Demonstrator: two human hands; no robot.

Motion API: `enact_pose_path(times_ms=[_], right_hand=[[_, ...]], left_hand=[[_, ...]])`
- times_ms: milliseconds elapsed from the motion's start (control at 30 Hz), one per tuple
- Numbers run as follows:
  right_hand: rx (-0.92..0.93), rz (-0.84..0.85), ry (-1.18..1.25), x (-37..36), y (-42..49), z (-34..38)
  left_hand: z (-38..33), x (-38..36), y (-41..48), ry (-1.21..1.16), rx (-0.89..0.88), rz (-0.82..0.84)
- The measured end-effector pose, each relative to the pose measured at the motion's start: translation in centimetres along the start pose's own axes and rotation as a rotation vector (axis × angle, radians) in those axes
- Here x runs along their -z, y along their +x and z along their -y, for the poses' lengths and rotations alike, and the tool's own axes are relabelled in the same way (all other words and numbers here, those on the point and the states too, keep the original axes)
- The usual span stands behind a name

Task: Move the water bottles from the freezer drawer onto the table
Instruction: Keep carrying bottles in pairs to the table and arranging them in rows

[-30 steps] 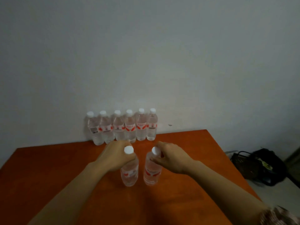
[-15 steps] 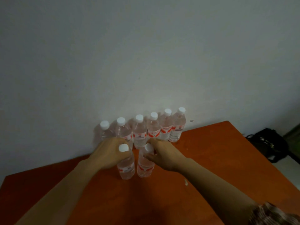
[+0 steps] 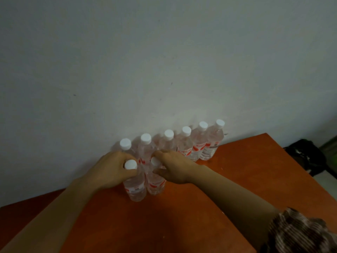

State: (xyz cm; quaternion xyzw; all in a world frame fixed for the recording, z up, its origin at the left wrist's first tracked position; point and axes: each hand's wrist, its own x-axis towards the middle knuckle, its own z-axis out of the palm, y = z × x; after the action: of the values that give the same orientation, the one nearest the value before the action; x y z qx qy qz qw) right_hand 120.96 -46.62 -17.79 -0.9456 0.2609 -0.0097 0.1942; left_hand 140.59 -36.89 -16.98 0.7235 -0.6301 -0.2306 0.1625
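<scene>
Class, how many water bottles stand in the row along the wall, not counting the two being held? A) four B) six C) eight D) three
B: six white-capped bottles stand along the wall, behind the two held bottles that the left hand and right hand grip.

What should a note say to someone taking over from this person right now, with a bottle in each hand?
Left hand grips the left bottle at its neck; right hand grips the right bottle the same way.
Both stand upright, side by side, bases at the table, just in front of the row of six bottles along the wall.
Done: six bottles lined up.
Left: release these two; the freezer drawer is out of view, so whether more remain cannot be told.
</scene>
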Motion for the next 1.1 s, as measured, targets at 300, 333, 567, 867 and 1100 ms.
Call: enact_pose_path(times_ms=[300, 333, 567, 867, 1100], right_hand=[[-0.022, 0.012, -0.034, 0.1, 1.6, 0.7], [-0.028, 0.011, -0.037, 0.2, 1.7, 0.8], [-0.054, -0.011, 0.002, 0.2, 1.6, 0.3], [-0.195, -0.034, 0.070, -0.3, 0.6, 0.9], [-0.292, -0.088, 0.192, 0.6, -2.8, 1.5]], left_hand=[[0.4, 0.5, -0.1, 0.025, 0.024, -0.071], [0.3, 0.4, -0.1, 0.030, 0.027, -0.087], [-0.2, -0.1, 0.2, -0.010, 0.039, -0.116], [-0.9, 0.5, 0.3, 0.033, 0.060, 0.037], [-4.0, 1.0, -0.6, 0.373, 0.229, 0.063]])
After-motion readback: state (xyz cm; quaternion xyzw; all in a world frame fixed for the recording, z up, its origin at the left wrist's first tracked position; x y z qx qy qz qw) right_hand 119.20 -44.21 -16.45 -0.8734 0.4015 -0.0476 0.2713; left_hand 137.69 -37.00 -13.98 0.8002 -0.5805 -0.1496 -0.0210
